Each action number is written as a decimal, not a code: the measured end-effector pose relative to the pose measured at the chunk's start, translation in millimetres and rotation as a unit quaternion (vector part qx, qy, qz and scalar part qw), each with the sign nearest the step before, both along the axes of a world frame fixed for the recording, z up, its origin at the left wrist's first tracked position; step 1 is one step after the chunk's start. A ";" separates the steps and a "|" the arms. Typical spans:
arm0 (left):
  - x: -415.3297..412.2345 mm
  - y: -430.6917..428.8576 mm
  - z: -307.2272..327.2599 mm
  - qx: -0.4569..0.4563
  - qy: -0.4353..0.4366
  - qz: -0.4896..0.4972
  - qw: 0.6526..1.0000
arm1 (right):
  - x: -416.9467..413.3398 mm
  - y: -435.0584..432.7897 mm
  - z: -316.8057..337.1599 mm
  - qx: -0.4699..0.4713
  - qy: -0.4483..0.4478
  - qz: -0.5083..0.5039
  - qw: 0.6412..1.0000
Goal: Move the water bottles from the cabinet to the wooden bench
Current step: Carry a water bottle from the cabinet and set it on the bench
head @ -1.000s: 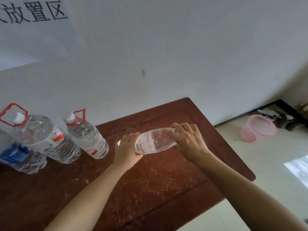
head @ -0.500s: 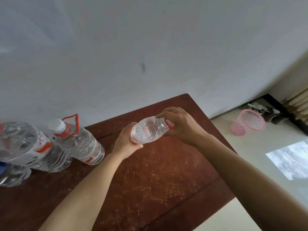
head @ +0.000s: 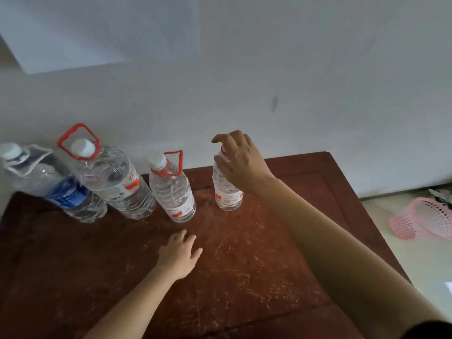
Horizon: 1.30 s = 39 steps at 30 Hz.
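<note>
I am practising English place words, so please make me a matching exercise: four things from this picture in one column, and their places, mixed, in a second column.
1 blue-label bottle
2 small bottle
3 pink basket
4 left hand

A on the floor
B under the right hand
C leftmost in the row
D open, over the wooden bench

Pairs: 1-C, 2-B, 3-A, 4-D

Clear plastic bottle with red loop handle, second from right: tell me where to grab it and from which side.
Hook the red loop handle from above: it stands up open beside the white cap, while a larger clear bottle crowds this bottle's left side.
</note>
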State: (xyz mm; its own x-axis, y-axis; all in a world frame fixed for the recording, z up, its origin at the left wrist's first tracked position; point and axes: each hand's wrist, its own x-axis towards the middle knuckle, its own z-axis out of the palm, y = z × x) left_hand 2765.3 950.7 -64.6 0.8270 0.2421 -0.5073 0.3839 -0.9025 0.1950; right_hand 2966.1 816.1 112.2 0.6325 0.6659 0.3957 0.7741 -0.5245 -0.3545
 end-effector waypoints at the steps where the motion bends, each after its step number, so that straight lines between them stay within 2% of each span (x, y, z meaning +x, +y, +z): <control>1: -7.6 1.6 -3.4 -0.007 0.019 -0.008 1.000 | -3.2 8.0 -3.6 0.022 0.003 0.011 1.000; 3: -16.5 0.1 -6.0 -0.002 0.033 -0.029 0.999 | -6.6 16.1 -11.2 0.049 -0.002 0.001 0.999; 6: -15.5 -2.4 -7.1 -0.004 0.028 -0.009 1.000 | -5.0 8.8 -15.2 0.058 0.006 -0.037 0.998; 11: -15.5 0.3 -2.3 -0.023 0.042 -0.002 0.999 | -10.8 -16.1 4.2 0.012 0.137 -0.009 0.990; 14: -18.5 5.2 8.4 -0.017 0.041 0.011 0.999 | -10.2 -13.2 16.5 -0.017 0.161 -0.012 0.987; 18: -34.3 -3.8 44.0 0.061 -0.062 0.043 0.995 | -18.6 -23.2 44.0 0.016 0.101 -0.015 0.995; 22: -70.7 -18.4 80.2 0.138 -0.149 0.115 0.972 | -54.2 -33.1 61.6 0.028 0.024 0.024 0.999; 26: -139.9 -49.5 110.5 0.206 -0.230 0.232 0.922 | -114.6 -37.4 48.4 -0.003 -0.007 0.125 0.992; 27: -144.8 -52.7 117.2 0.209 -0.240 0.241 0.917 | -121.8 -40.5 43.8 -0.007 -0.011 0.128 0.992; 28: -178.4 -65.7 121.6 0.240 -0.252 0.282 0.894 | -146.9 -36.9 35.2 -0.004 -0.013 0.171 0.985; 31: -246.3 -89.5 140.0 0.269 -0.249 0.358 0.859 | -205.3 -30.7 13.2 -0.030 -0.002 0.231 0.972; 35: -374.3 -128.4 172.4 0.328 -0.225 0.457 0.795 | -324.7 -14.4 4.8 -0.028 0.018 0.365 0.931; 39: -520.0 -181.3 208.5 0.402 -0.202 0.556 0.699 | -469.9 -4.3 23.2 0.005 0.002 0.501 0.865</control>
